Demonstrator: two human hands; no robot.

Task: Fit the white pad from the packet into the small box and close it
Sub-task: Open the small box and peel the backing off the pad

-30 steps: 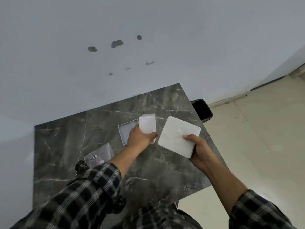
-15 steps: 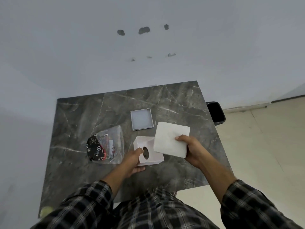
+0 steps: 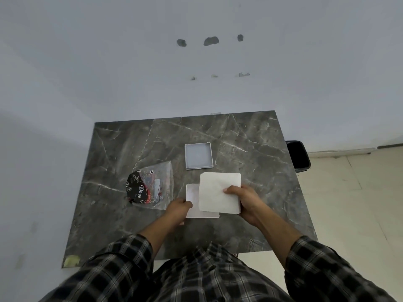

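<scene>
A small white box [image 3: 192,194] lies on the dark marble table [image 3: 250,153], near its front middle. My left hand [image 3: 177,211] grips the box at its left front corner. My right hand [image 3: 245,200] holds a square white pad [image 3: 217,191] flat above the box, covering the box's right half. The pad looks larger than the part of the box that shows. The box's grey-white lid [image 3: 198,155] lies open side up on the table behind them. A clear plastic packet [image 3: 151,186] with a black printed label sits to the left of the box.
A black bin [image 3: 298,156] stands on the floor off the table's right edge. A white wall rises just behind the table. A light tiled floor [image 3: 353,203] lies to the right. A yellowish scrap [image 3: 70,261] sits at the table's front left corner.
The box went from tilted with its hole showing to flat on the table. My right hand brought the pad down and left over the box.
</scene>
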